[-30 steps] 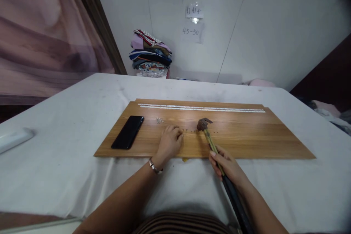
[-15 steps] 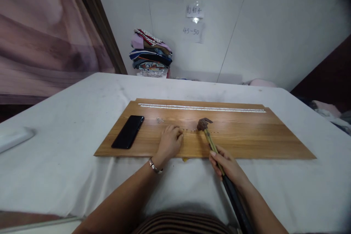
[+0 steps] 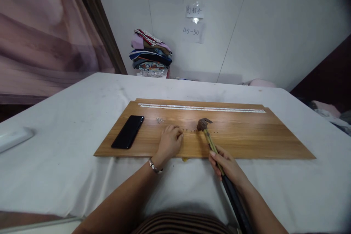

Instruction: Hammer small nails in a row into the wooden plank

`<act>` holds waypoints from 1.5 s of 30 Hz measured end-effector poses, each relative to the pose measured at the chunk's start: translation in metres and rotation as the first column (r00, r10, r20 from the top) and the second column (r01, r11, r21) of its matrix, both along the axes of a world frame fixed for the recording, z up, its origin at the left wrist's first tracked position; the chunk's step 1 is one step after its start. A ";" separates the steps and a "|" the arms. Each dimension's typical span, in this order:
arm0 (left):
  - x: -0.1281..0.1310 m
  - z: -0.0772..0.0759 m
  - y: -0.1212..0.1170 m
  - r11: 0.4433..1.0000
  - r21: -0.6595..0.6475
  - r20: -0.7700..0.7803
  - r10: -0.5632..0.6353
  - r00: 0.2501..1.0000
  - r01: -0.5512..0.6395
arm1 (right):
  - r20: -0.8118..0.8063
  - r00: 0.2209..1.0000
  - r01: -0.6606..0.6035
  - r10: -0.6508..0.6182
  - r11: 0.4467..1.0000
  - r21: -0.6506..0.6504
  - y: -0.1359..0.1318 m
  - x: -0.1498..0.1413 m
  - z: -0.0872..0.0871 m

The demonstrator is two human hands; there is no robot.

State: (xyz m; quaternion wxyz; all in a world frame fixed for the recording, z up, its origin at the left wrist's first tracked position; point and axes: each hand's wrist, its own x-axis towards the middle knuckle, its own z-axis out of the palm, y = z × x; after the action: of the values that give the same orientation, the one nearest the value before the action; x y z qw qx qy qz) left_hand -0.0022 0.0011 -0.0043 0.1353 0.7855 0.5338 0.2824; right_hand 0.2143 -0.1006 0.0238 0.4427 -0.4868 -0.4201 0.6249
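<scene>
A long wooden board (image 3: 246, 142) lies across a white-covered table (image 3: 68, 146). My right hand (image 3: 226, 166) is closed around the handle of a hammer (image 3: 210, 139), whose rusty head rests on the board beside a short row of small nails (image 3: 192, 130). My left hand (image 3: 170, 142) rests on the board just left of that row, fingers curled and pinched at a nail too small to make out clearly. A bracelet sits on my left wrist.
A black phone (image 3: 128, 131) lies on the board's left end. A couple of loose nails (image 3: 159, 120) lie near it. A white strip (image 3: 203, 108) runs along the board's far edge. Folded clothes (image 3: 150, 55) are stacked against the wall. A white object (image 3: 13, 138) sits at far left.
</scene>
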 end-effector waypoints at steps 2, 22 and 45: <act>0.000 0.000 0.000 1.000 -0.001 -0.001 0.001 1.000 -0.001 | -0.004 1.000 0.007 -0.007 1.000 -0.003 0.000 0.000 0.000; 0.001 0.003 -0.001 1.000 -0.028 -0.016 0.013 1.000 -0.014 | 0.011 1.000 -0.018 0.018 1.000 -0.001 -0.001 0.001 -0.002; 0.000 0.001 0.000 1.000 -0.008 -0.002 -0.005 1.000 0.005 | 0.011 1.000 -0.006 0.006 1.000 0.010 -0.001 0.001 -0.001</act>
State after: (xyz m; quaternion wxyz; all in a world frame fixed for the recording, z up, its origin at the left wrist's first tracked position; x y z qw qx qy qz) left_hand -0.0023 0.0011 -0.0034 0.1387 0.7865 0.5333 0.2789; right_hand 0.2154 -0.1012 0.0225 0.4409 -0.4867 -0.4273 0.6213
